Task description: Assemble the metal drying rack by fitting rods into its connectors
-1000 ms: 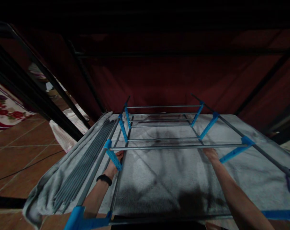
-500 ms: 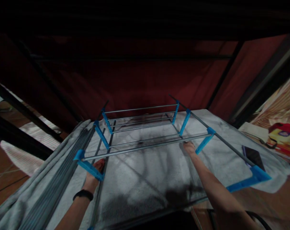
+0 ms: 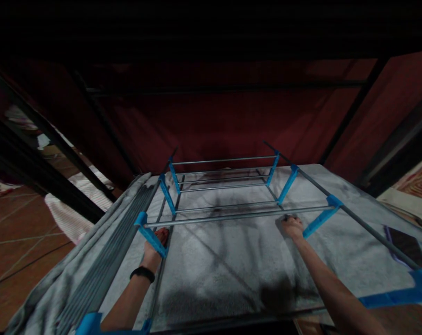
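A metal rack frame of grey rods and blue plastic connectors lies on a grey cloth. My left hand, with a black band on the wrist, grips the lower left rod just behind a blue connector. My right hand is closed round the lower right rod next to another blue connector. Both arms reach forward under the nearest cross rod.
A bundle of loose grey rods lies along the cloth's left side. A dark phone rests on the cloth at the right. Dark red fabric walls with black poles stand behind. Brown floor tiles and a white towel lie left.
The view swung right, then back left. My right hand has curled into a tighter grip on the lower right rod; my left hand stays at the lower left rod.
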### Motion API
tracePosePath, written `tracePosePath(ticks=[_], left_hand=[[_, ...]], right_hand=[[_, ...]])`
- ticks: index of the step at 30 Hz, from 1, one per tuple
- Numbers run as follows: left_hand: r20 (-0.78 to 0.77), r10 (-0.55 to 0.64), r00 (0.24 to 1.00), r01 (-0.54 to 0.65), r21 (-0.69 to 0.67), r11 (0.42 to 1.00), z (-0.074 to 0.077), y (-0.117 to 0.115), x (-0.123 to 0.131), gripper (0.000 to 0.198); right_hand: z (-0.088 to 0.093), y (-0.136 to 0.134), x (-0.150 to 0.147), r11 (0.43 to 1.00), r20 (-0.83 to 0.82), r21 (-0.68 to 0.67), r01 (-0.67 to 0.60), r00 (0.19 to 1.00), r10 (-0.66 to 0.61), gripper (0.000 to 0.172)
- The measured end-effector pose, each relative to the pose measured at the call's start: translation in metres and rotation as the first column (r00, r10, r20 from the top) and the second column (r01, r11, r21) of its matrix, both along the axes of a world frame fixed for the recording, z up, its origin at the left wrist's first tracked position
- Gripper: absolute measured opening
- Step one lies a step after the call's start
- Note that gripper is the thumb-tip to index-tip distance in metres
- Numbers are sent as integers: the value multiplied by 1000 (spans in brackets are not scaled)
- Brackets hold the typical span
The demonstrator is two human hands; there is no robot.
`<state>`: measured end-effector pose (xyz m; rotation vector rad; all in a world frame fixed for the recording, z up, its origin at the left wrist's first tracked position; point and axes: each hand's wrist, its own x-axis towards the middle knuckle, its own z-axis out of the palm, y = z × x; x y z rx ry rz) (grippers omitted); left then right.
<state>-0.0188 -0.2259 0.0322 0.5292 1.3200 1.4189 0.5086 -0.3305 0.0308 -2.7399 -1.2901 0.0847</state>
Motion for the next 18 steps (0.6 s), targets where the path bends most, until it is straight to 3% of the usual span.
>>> tracePosePath(ticks=[3, 7, 9, 12, 15, 18], left_hand=[[2, 5, 1000, -5, 6, 1000, 0, 1, 2, 9], [9, 26, 1000, -26, -1, 1000, -2, 2, 2, 6], [13, 34, 999, -34, 2, 999, -4, 0, 0, 5], [5, 22, 1000, -22, 23, 999, -6, -4, -1, 9], [-31, -4, 1000, 6, 54, 999, -10, -10, 0, 24], [-97, -13, 995, 21, 81, 996, -14, -14, 0, 33]], right_hand=[[-8, -2, 0, 997, -7, 40, 64, 998, -64, 41], [-25, -7, -5, 991, 16, 125, 38, 999, -40, 49], [-41, -12, -14, 962, 97, 255, -93, 993, 70, 50], [-67, -23, -36, 833, 258, 421, -359, 928, 269, 50], [-81, -36, -59, 784, 337, 378, -492, 862, 378, 47], [-79, -45, -72, 757, 374, 297, -582, 801, 468, 40]])
